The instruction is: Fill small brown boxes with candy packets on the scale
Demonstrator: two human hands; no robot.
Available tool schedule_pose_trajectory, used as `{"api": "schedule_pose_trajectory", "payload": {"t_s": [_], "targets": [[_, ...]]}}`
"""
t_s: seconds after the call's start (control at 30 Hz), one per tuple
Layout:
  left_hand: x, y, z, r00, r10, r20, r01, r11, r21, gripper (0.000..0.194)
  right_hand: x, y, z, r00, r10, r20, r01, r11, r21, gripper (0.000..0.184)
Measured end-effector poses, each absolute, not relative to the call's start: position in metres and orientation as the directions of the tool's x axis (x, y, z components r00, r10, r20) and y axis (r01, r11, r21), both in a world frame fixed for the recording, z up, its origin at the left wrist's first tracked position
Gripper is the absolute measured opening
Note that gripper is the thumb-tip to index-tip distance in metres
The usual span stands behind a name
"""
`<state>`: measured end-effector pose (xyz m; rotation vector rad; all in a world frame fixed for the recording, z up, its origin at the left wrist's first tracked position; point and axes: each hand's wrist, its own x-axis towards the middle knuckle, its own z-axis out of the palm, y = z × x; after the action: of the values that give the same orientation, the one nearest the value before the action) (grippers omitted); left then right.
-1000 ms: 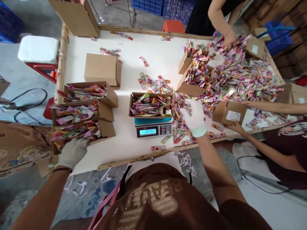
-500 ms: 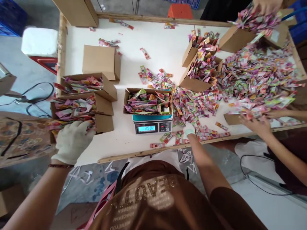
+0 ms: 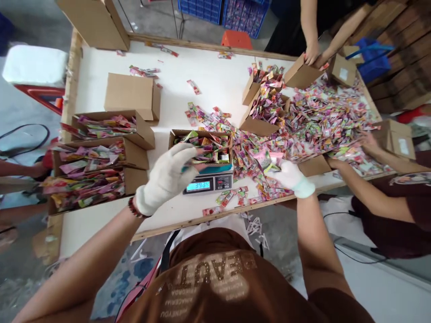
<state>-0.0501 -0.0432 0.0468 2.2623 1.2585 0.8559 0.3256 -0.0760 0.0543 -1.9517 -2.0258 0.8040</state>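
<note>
The boxes (image 3: 129,94) are matt, smooth-faced cardboard, and the sachets (image 3: 323,116) look like crinkled, glossy plastic. The gloves (image 3: 170,177) are soft matt cloth (knitted, by their look). The tabletop (image 3: 202,67) is smooth, its wooden rim (image 3: 70,72) rough; the scale's panel (image 3: 222,181) looks plastic.

I am stationed in a packing workshop. Evidence: loose sachets (image 3: 323,116) heaped toward the right end of the wood-edged table (image 3: 215,80), a digital scale (image 3: 198,185) near its front edge, filled cartons (image 3: 136,154) at its left edge, plastic crates (image 3: 245,17) beyond its far edge, co-workers (image 3: 384,226) alongside.
</note>
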Motion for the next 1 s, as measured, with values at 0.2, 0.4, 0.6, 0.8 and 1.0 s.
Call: {"api": "schedule_pose_trajectory", "payload": {"t_s": [0.2, 0.4, 0.6, 0.8, 1.0], "targets": [[-0.006, -0.035, 0.058, 0.564, 0.767, 0.306, 0.264, -0.519, 0.813, 0.074, 0.264, -0.041, 0.074, -0.46, 0.888, 0.03, 0.495, 0.285, -0.821, 0.02], [-0.017, -0.008, 0.045, 0.299, 0.916, 0.268, 0.433, -0.38, 0.817, 0.015, 0.229, -0.021, 0.055, -0.36, 0.926, 0.11, 0.484, 0.287, -0.827, 0.028], [-0.042, -0.015, 0.036, 0.238, 0.942, 0.238, 0.496, -0.328, 0.804, 0.029, 0.258, -0.033, 0.049, -0.236, 0.971, 0.034, 0.497, 0.151, -0.854, 0.019], [-0.024, -0.028, 0.054, 0.483, 0.831, 0.276, 0.404, -0.492, 0.771, 0.057, 0.234, -0.04, 0.065, -0.288, 0.954, 0.08, 0.359, 0.185, -0.915, 0.027], [-0.016, -0.016, 0.059, 0.468, 0.822, 0.324, 0.507, -0.55, 0.664, 0.022, 0.212, -0.035, 0.069, -0.223, 0.965, 0.139, 0.216, 0.188, -0.958, 0.046]]}}
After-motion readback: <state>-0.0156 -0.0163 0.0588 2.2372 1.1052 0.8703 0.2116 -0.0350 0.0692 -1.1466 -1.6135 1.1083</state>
